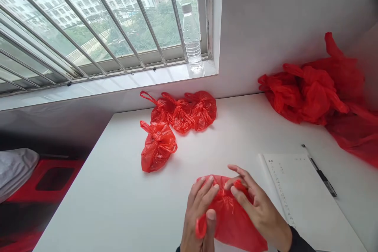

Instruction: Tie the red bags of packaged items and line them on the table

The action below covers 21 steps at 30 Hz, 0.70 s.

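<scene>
A red plastic bag [236, 224], gathered into a knot near its top, lies on the white table close in front of me. My left hand [199, 212] is at its left side, its fingers stretched over the bag's edge. One handle loop sticks out between that thumb and the palm, held there. On the other side, my right hand [260, 204] has thumb and index finger closed around the other handle, its remaining fingers bent above. The bag's contents cannot be made out. Beyond it sits a knotted red bag [158, 147], with three similar knotted bags [183, 114] behind, along the wall.
An open notebook [307, 197] with writing lies at the right, with a black pen [323, 177] on it. Loose red bags [313, 90] are heaped at the back right. A water bottle [191, 39] stands on the sill by the barred window. A red stool [56, 177] is left of the table.
</scene>
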Tool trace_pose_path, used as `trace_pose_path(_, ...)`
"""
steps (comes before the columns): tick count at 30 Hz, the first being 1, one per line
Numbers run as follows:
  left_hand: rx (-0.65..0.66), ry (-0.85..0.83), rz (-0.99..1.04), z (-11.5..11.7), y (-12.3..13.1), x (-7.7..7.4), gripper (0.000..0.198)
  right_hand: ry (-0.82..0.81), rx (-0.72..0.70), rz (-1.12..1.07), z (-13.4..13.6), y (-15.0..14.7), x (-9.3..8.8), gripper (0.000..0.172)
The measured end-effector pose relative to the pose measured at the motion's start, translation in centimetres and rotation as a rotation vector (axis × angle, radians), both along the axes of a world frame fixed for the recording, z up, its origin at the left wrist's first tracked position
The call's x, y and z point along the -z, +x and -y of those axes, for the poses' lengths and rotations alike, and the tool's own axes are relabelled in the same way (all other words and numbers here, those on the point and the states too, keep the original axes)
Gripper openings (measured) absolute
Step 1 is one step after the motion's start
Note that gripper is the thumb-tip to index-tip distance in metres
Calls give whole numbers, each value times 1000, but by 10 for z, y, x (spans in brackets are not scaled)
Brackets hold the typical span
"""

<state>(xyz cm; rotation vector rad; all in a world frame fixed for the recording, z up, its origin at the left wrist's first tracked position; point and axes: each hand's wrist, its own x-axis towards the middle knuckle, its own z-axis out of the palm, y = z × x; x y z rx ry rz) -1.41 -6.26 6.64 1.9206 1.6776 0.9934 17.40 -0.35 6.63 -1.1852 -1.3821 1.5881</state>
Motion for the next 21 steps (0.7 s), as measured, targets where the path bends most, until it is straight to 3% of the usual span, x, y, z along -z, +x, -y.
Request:
trace_pose_path(3,122,58,-324,-2,5,21,50,297,-177,317,7,-7,25,47)
trace_pose_path(7,134,75,-409,-4,6,39,59,570,-230,604,15,-11,55,66)
trace_pose_path(10,151,60,-445,-4,5,45,64,688,-206,711,17,-13,63,72)
trace_pose_path(16,172,-22,-424,-5,7,52,69,734,-211,797,17,-16,69,74)
trace_pose_path(21,165,-85,-277,-4,4,55,64,612,-226,724,17,-17,66,62)
